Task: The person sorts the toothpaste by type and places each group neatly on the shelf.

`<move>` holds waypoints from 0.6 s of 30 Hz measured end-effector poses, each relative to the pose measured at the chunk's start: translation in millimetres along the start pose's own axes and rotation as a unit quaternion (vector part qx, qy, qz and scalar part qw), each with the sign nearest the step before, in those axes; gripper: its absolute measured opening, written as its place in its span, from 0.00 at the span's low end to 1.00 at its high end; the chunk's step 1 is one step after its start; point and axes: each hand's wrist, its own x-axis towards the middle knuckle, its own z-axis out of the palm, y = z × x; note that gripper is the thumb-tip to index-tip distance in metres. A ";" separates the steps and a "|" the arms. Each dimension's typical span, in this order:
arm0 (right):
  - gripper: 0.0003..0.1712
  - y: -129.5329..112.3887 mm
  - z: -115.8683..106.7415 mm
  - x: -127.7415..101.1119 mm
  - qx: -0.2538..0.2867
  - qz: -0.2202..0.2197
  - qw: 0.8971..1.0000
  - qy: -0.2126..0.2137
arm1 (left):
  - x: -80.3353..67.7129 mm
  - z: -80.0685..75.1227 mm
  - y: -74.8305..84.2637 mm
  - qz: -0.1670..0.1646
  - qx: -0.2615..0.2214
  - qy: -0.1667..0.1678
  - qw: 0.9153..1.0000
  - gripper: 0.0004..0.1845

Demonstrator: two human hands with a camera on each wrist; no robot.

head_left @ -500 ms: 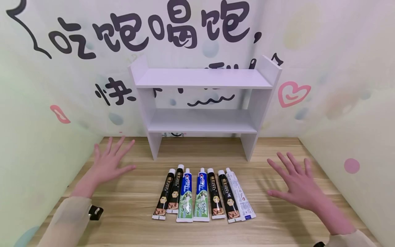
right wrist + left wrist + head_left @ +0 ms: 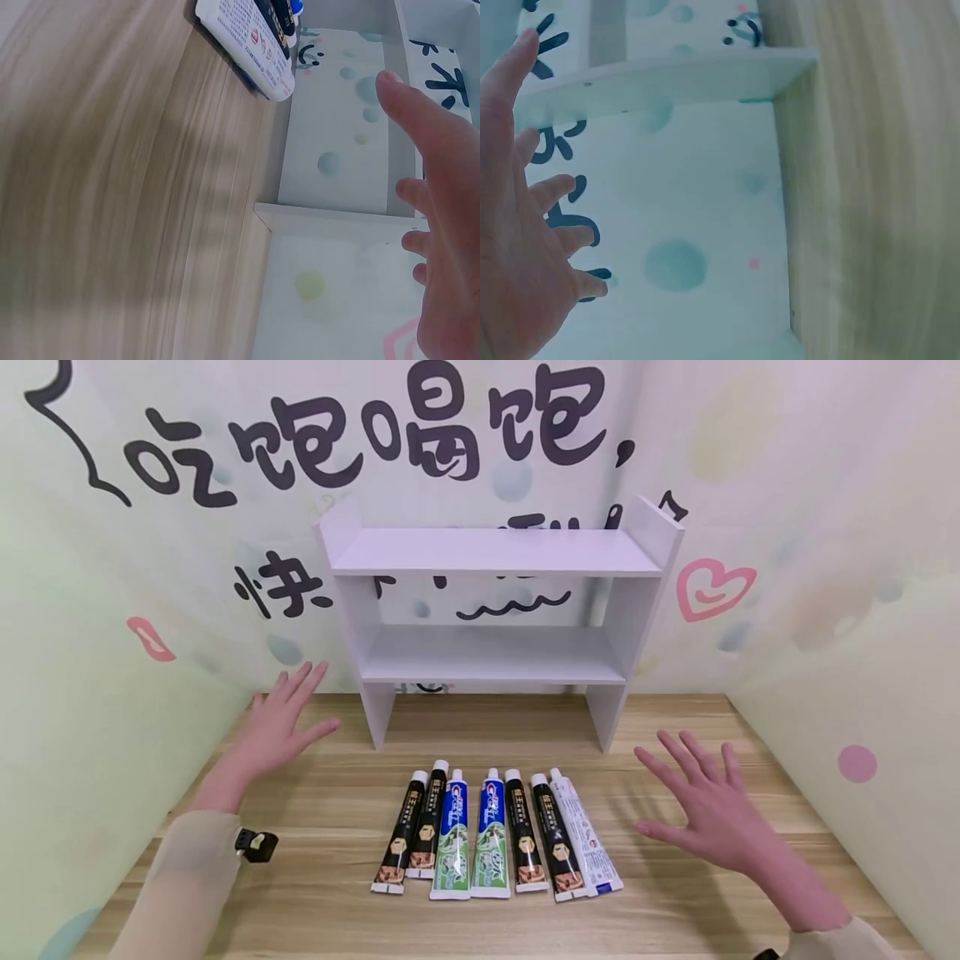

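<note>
Both hands spread flat, fingers apart, holding nothing. Left hand [image 2: 281,727] hovers left of the white shelf [image 2: 491,647]; right hand [image 2: 708,810] hovers right of the toothpaste tubes [image 2: 495,831]. Tubes lie in a row on the wooden table [image 2: 337,827], between the hands, untouched.

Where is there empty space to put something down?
Both boards of the white shelf are bare. So is the table between the tubes and each open hand: left hand, right hand. The tube row itself is crowded.
</note>
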 end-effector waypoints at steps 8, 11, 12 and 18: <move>0.53 -7.1 3.1 3.5 0.008 -0.009 1.000 0.007 | 23.2 0.7 11.8 -0.004 -0.097 0.019 0.995 0.47; 0.53 -9.6 3.0 4.6 0.010 -0.011 1.000 0.009 | 31.6 4.5 14.5 0.000 -0.115 0.045 0.992 0.47; 0.52 -10.3 2.9 4.8 0.010 -0.012 1.000 0.011 | 34.8 6.0 14.9 0.002 -0.121 0.057 0.991 0.47; 0.51 -14.2 4.8 5.2 0.012 -0.015 0.999 0.025 | 53.5 17.5 17.2 0.000 -0.191 0.134 0.972 0.44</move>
